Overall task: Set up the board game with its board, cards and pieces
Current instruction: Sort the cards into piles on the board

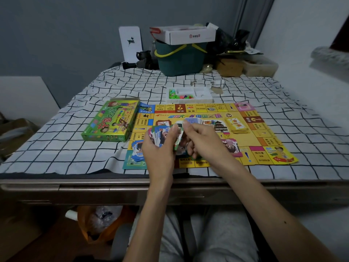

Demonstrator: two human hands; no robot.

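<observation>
The yellow game board (253, 137) lies unfolded on the checked tablecloth. Above its near middle, my left hand (160, 146) grips a fanned stack of paper game notes (159, 134). My right hand (204, 140) pinches a note at the top of that stack. A blue pile of notes (137, 153) lies on the board's near-left corner, and a pink pile (231, 145) lies right of my hands. A yellow card deck (237, 125) sits on the board's right side. The white plastic tray (200, 95) with green and pink pieces stands behind the board.
The green game box (111, 121) lies left of the board. At the back stand a dark green bucket (181, 59) with a white carton on it, a white card with a deer, and clutter at the right. The table's metal front edge (94, 186) runs below the cloth.
</observation>
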